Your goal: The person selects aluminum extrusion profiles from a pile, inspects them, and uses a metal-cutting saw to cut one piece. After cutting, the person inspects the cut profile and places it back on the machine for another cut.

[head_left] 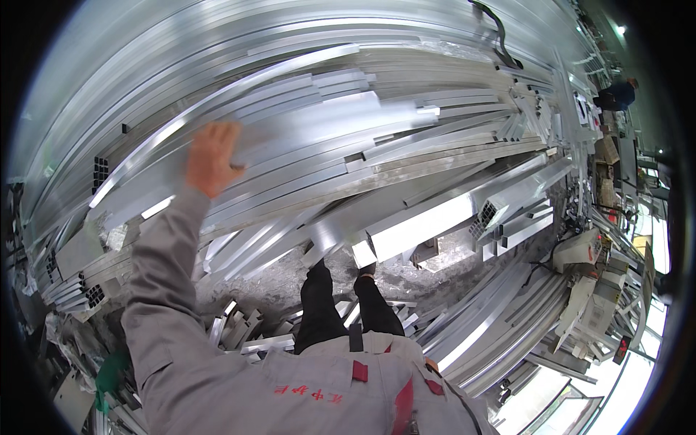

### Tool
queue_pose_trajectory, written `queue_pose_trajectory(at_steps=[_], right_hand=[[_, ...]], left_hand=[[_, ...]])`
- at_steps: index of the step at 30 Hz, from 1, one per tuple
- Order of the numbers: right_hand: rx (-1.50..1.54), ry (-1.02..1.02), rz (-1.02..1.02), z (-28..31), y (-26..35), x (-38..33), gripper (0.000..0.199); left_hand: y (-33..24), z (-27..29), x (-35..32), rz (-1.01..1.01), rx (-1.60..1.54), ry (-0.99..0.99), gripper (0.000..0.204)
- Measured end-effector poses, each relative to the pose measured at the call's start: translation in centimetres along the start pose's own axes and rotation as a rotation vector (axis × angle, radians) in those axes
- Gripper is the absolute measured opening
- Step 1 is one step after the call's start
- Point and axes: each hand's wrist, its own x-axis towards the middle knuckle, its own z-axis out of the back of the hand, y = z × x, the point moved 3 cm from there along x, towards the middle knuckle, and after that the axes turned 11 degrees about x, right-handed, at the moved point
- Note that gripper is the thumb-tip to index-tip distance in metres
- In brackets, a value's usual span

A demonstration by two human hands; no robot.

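Crowded workshop all round, with long silver bars (304, 32) stacked across the upper half of the view. Lower right, past the dark-trousered legs (317, 304), another bundle of bars (467, 341); nearer the middle, a cluster of hollow square tubes (487, 215); far right, a person (618, 96) in dark clothing. Over the stack, just right of the left hand (212, 161): a wide silver bar (319, 130). Probably stiff and smooth enough to slip, more awkward from length than heavy if hollow; best taken by both long edges near the middle, away from possibly sharp cut ends. Grip of the left hand: thumb apart from bent fingers, but impossible to tell whether holding the bar, touching it or just above. Right hand not to be made out. Bar and fingers both smeared by blur, near end of the bar lost beside the hand, outer surroundings cut off by the dark rim.
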Motion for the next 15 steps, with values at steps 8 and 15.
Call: queue_pose_trajectory(at_steps=[8,15], right_hand=[[-0.031,0.008,-0.037,-0.3,-1.6,1.6,0.052],[-0.079,0.031,-0.051,1.7,1.0,2.1,0.052]], left_hand=[[-6.9,-1.1,-6.7,0.04,-0.254,0.178,0.085],[-4.4,-2.4,-6.4,0.089,-0.247,0.168,0.084]])
